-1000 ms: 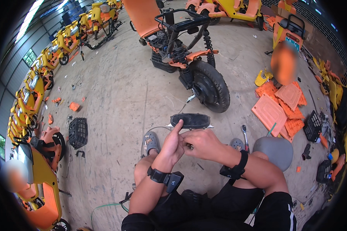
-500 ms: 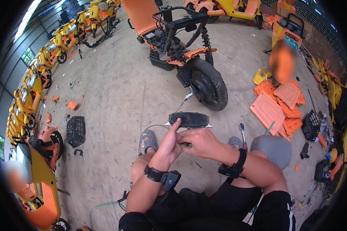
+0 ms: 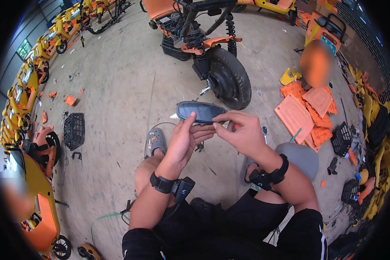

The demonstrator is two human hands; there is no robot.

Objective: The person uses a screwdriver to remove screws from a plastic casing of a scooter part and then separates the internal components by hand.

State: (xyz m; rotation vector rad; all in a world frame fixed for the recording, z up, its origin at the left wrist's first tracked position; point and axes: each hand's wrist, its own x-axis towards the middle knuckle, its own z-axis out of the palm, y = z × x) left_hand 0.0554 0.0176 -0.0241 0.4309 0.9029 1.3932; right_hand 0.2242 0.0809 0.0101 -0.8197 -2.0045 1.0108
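I hold a dark oval display panel (image 3: pixel 200 111) from a scooter in front of me, over my knees. My left hand (image 3: pixel 185 139) grips its lower left edge, thumb on the dark face. My right hand (image 3: pixel 239 130) pinches the panel's right end with fingertips. Thin wires hang from the panel down toward the concrete floor. Both wrists wear black straps with small devices. A stripped orange scooter (image 3: pixel 203 47) stands right behind the panel, its black tyre (image 3: pixel 229 78) closest to my hands.
Orange plastic panels (image 3: pixel 305 113) lie piled on the right next to a grey round seat (image 3: pixel 300 158). Black baskets (image 3: pixel 73 130) and orange scraps sit on the left. Rows of yellow and orange scooters (image 3: pixel 26 82) line the left side. A person stands at far right.
The panel has come up and closer to me. My left thumb now lies on its face, and my right hand has shifted to its right end.
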